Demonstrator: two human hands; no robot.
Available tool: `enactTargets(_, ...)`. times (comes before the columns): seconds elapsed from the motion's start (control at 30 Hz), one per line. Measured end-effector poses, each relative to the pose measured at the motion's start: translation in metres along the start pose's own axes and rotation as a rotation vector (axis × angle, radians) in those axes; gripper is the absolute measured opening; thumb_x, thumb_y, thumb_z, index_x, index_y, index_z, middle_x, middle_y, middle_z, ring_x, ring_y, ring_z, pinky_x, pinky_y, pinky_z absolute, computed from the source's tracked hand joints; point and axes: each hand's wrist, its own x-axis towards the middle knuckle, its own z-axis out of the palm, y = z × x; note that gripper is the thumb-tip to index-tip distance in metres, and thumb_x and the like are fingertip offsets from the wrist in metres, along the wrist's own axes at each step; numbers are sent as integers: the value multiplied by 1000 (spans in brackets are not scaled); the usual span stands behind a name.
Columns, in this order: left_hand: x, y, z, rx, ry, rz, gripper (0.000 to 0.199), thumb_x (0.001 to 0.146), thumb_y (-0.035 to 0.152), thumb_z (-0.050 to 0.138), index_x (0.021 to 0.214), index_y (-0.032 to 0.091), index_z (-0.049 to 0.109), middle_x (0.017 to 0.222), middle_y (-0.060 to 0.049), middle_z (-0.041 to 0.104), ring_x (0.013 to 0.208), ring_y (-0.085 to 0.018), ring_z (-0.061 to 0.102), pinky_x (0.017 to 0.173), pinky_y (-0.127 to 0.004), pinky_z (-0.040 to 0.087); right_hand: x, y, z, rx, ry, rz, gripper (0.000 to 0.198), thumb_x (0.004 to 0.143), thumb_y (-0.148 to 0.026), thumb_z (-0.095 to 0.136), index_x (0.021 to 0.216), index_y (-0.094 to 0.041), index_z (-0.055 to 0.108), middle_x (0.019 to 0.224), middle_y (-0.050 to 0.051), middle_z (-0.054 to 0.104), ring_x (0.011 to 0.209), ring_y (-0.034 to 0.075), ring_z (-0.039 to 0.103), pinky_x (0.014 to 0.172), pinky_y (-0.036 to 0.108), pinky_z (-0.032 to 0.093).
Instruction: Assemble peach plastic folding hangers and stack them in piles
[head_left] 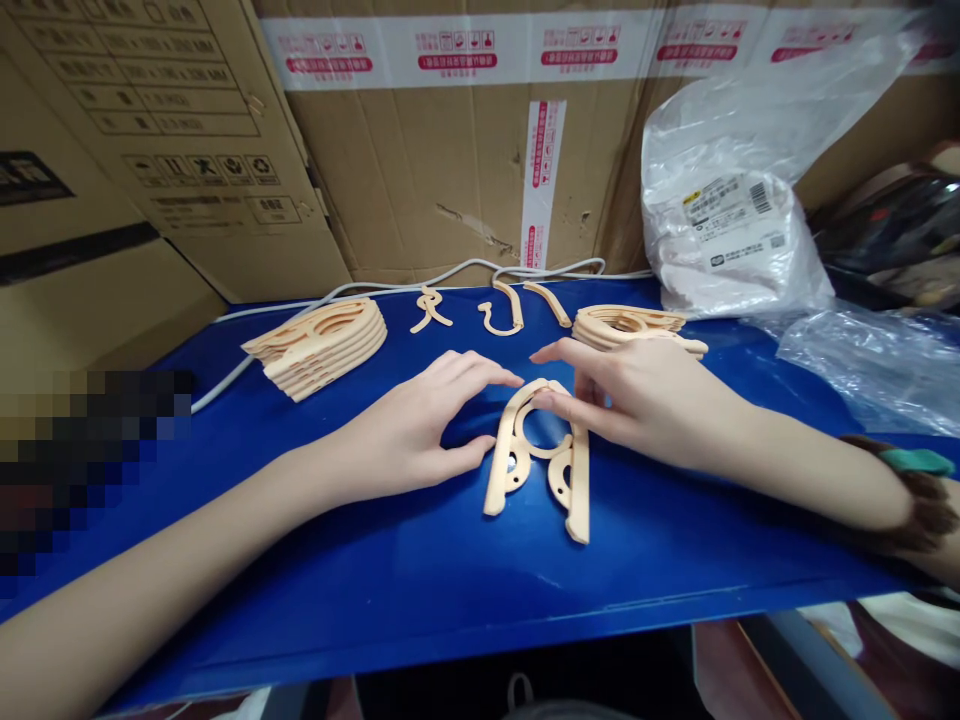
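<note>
A beige folding hanger (pixel 580 490) lies on the blue table, its two arms pointing toward me and a ring-shaped hook between them. My left hand (pixel 416 425) is open just left of it, thumb and fingers apart, the thumb tip close to the left arm. Over its upper right part is my right hand (pixel 630 390), index finger stretched out and thumb resting at the ring. The right hand's other fingers are bent and partly hidden; I see no grip closed round the hanger. Behind lie loose beige pieces: a crossed piece (pixel 430 308), a hook piece (pixel 513 305) and a curved strip (pixel 551 304).
Stacks of folded hangers stand at left (pixel 330 350) and right (pixel 626 322). A white cable (pixel 352 288) runs along the back, before a large cardboard box (pixel 420 150). A plastic bag with a label (pixel 727 230) and clear film (pixel 870 365) lie at right. The table's front edge (pixel 465 645) is near me.
</note>
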Motion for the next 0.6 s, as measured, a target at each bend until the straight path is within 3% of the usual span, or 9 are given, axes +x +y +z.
enactTargets(0.1,1,-1,4,6,44,23,50,89,30,63,135,23,44,142,-8,49,134,-23,41,114,-40,35,-1,-3,1,115,-23,-34,45,96,-54,45,123,-19,58,80,5,74,73,23,69,64,31,44)
enactTargets(0.27,1,-3,10,-4,62,-45,67,90,47,63,143,18,35,151,-14,42,141,-25,36,117,-42,32,-2,-4,7,207,-95,-166,63,90,-59,54,135,-16,47,117,16,68,101,30,66,79,39,49)
enactTargets(0.37,1,-7,7,-6,26,-148,80,85,58,64,146,18,32,151,-15,41,139,-28,39,115,-46,34,-2,0,7,260,-144,-277,59,88,-33,61,142,-17,41,126,14,63,108,28,62,87,40,48)
enactTargets(0.43,0,-10,5,-9,3,-182,75,86,58,62,145,20,33,151,-12,42,138,-28,41,114,-46,35,-2,5,7,288,-160,-319,64,84,-20,60,144,-19,38,130,12,61,110,26,61,91,40,47)
enactTargets(0.5,1,-12,3,-20,3,-183,65,89,55,59,142,23,38,148,-10,47,135,-27,45,112,-45,37,0,9,8,287,-155,-293,66,85,-27,62,145,-18,38,134,13,59,113,27,60,93,41,47)
enactTargets(0.6,2,-13,4,-38,32,-178,56,91,51,59,137,24,43,139,-8,55,128,-25,51,107,-43,41,2,12,10,267,-148,-183,75,84,-53,65,143,-16,41,133,15,60,113,30,60,91,42,48)
